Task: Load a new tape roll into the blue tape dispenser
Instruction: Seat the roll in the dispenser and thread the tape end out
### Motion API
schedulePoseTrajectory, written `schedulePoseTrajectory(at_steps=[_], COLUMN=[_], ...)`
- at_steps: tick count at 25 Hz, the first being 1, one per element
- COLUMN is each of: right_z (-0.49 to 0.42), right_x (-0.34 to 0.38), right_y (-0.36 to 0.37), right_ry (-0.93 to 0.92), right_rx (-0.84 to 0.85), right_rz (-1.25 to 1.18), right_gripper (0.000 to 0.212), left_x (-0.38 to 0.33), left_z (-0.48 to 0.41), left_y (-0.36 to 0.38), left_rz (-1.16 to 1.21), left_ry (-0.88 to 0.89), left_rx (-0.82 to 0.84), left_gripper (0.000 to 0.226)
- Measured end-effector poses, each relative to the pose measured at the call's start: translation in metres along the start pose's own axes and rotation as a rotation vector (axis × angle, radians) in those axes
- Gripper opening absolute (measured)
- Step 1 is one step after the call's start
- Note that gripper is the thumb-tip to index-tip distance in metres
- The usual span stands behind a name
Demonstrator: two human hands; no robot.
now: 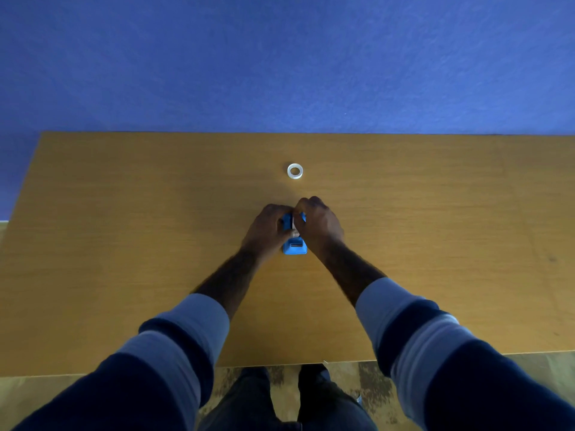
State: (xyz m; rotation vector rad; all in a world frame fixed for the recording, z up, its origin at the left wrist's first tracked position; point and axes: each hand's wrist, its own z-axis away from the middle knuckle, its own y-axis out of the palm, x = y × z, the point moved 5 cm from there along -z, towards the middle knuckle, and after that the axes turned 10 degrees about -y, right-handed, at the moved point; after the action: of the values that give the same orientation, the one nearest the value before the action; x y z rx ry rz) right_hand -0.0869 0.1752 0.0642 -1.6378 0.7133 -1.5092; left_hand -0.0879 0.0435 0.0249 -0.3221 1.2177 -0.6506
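Note:
The blue tape dispenser (294, 246) sits on the wooden table (155, 244), its cutter end towards me. My left hand (267, 230) grips its left side and my right hand (319, 225) grips its right side, fingers curled over the top. Something pale shows between my fingers in the dispenser's slot; I cannot tell what it is. A whitish tape ring (295, 171) lies flat on the table a short way beyond my hands, touching nothing.
The table's far edge meets a blue wall (280, 73). Its near edge runs just in front of my legs, and its left end slants away at the far left. A patterned floor (367, 387) shows below.

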Motion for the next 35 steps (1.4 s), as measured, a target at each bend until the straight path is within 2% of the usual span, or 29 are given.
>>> schedulePoseTrajectory(at_steps=[5, 10, 15, 23, 31, 35], right_z=[-0.009, 0.006, 0.007, -0.011, 0.012, 0.004], right_x=[-0.009, -0.006, 0.001, 0.004, 0.008, 0.01], right_y=[-0.001, -0.004, -0.002, -0.006, -0.001, -0.002], right_ry=[0.034, -0.06, -0.037, 0.028, -0.032, -0.022], right_rx=[0.074, 0.0, -0.04, 0.064, -0.032, -0.016], right_rz=[-0.004, 0.021, 0.12, 0.119, 0.141, 0.161], right_gripper=[0.018, 0.014, 0.013, 0.015, 0.013, 0.008], left_x=[0.004, 0.005, 0.003, 0.003, 0.004, 0.001], left_z=[-0.001, -0.002, -0.002, -0.001, -0.005, -0.007], left_y=[0.0, -0.002, -0.002, -0.001, 0.0, -0.001], left_rz=[0.025, 0.058, 0.041, 0.015, 0.041, 0.05], left_ry=[-0.013, -0.005, 0.011, -0.01, 0.004, -0.036], left_rx=[0.01, 0.019, 0.016, 0.011, 0.039, 0.033], left_gripper=[0.047, 0.05, 0.044, 0.048, 0.04, 0.039])
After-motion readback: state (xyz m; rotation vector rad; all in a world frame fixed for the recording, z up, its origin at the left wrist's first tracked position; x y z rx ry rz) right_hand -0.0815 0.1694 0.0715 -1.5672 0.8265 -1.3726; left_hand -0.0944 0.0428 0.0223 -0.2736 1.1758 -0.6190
